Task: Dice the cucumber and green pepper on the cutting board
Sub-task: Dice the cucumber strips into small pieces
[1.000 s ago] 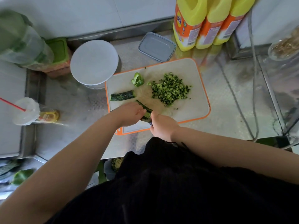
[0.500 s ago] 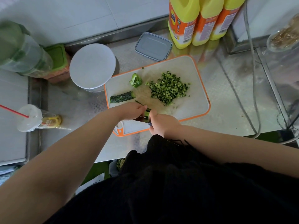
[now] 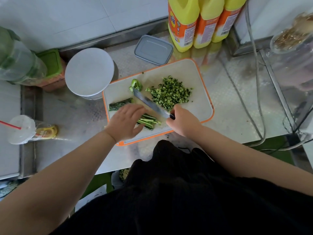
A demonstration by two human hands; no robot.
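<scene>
Steel counter [image 3: 71,114] against a white tiled wall, and the orange-rimmed cutting board [image 3: 201,106] sits in the middle of it. Behind the board: a grey lidded container [image 3: 153,50], three yellow bottles [image 3: 199,21] with orange labels, and a round white lid [image 3: 89,72] touching the board's far-left corner. Off to the left, a plastic cup with a red straw [image 3: 22,129]; on the right, cables [image 3: 254,82] trail across the steel.

On the board, the diced cucumber pile [image 3: 170,93] lies right of centre, a piece of green pepper [image 3: 136,84] just beyond the knife tip, a cucumber chunk [image 3: 120,104] on the left side, and cucumber strips [image 3: 148,122] near the front edge.

Left hand [image 3: 126,122] hovers over the strips, fingers spread and relaxed, covering part of them, a touch blurred. Right hand [image 3: 183,122] grips the handle of the knife [image 3: 149,103], fingers curled round it, the blade angled across the board toward the pepper.

Half a second ago the blade was down by the strips between the two hands and the left hand's fingers pressed on them; now the knife has swung out along the pile's edge and the left hand has lifted open.
</scene>
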